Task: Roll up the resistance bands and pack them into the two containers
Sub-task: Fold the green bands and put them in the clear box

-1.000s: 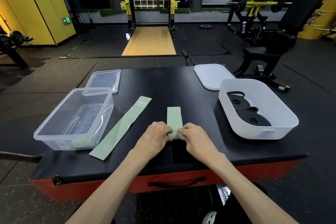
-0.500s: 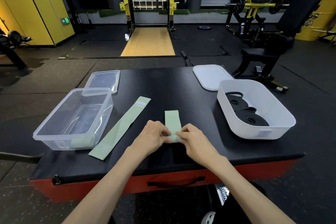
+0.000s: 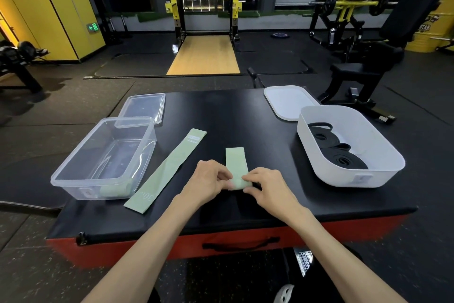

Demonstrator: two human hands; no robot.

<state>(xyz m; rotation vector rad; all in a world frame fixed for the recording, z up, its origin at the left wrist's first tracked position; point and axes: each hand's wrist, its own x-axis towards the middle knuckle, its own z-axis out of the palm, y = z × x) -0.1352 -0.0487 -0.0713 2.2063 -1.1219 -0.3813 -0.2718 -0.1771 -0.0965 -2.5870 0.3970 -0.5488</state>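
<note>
Shorter than before, the pale green fabric band [image 3: 235, 161] is pinched at its rolled end by the left hand [image 3: 208, 179] and right hand [image 3: 267, 186], which should keep edges aligned and tight.

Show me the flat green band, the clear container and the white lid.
flat green band [image 3: 167, 171], head view, middle of the strip.
clear container [image 3: 108, 155], head view, bare floor inside.
white lid [image 3: 288, 102], head view, its centre.
</note>
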